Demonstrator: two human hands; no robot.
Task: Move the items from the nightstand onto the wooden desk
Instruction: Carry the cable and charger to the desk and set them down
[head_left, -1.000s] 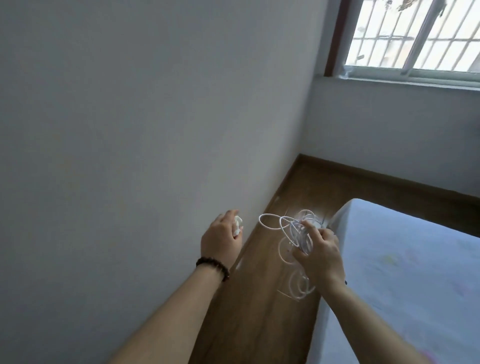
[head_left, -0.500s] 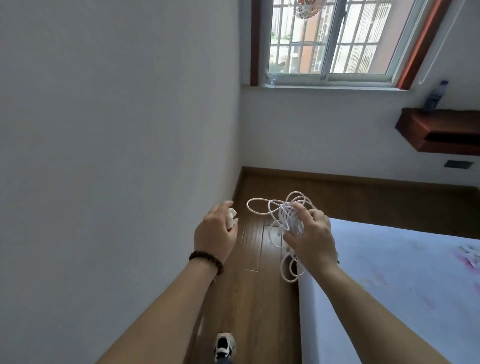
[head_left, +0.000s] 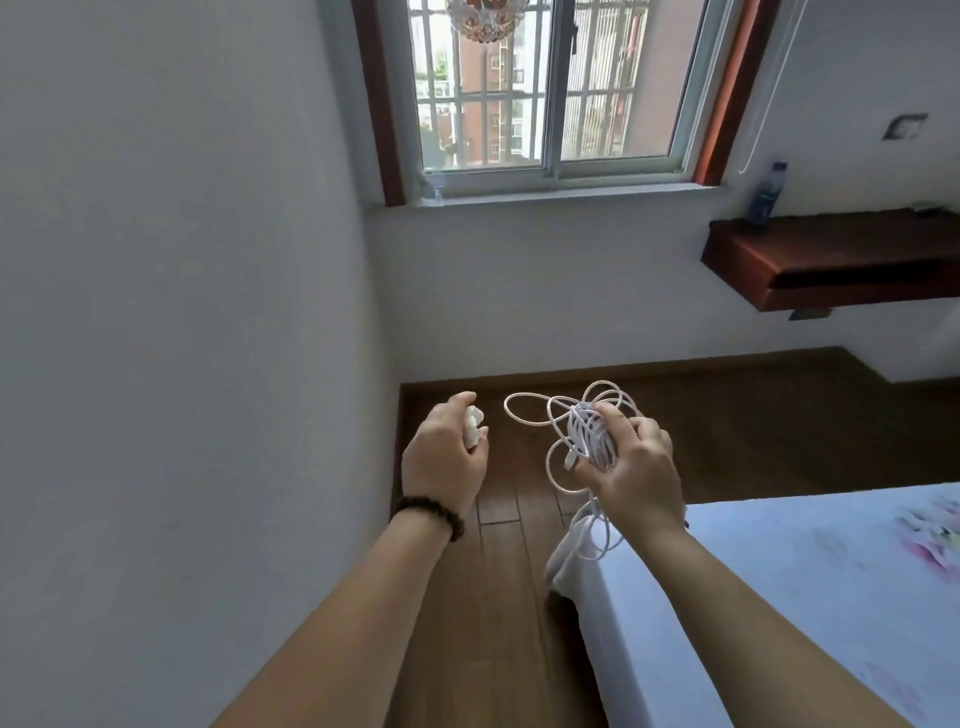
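My left hand (head_left: 441, 457) is held out in front of me above the wooden floor (head_left: 498, 597), close to the white wall (head_left: 182, 312), its grip curled round a small white object (head_left: 474, 426) that peeks out between thumb and fingers; I cannot tell what it is. A dark bead bracelet (head_left: 431, 514) sits on that wrist. My right hand (head_left: 631, 475) is raised just beside it, a little apart, its grip clasped on a bundle of white cable (head_left: 587, 431): the wound middle of the bundle is pinched between my thumb and fingers, loose loops stick up and out to the left, and more loops hang down below my palm over the corner of the bed (head_left: 779, 597). The bed, with its pale sheet, fills the lower right. Ahead, on the far right wall, a dark reddish wooden desk (head_left: 831, 260) is fixed to the wall, well apart from both hands, with a plastic bottle (head_left: 768, 192) standing upright on its top near the wall. A barred window (head_left: 550, 88) with a reddish frame is straight ahead above the floor's far edge. Both things I carry are in the air, touching neither desk nor bed.
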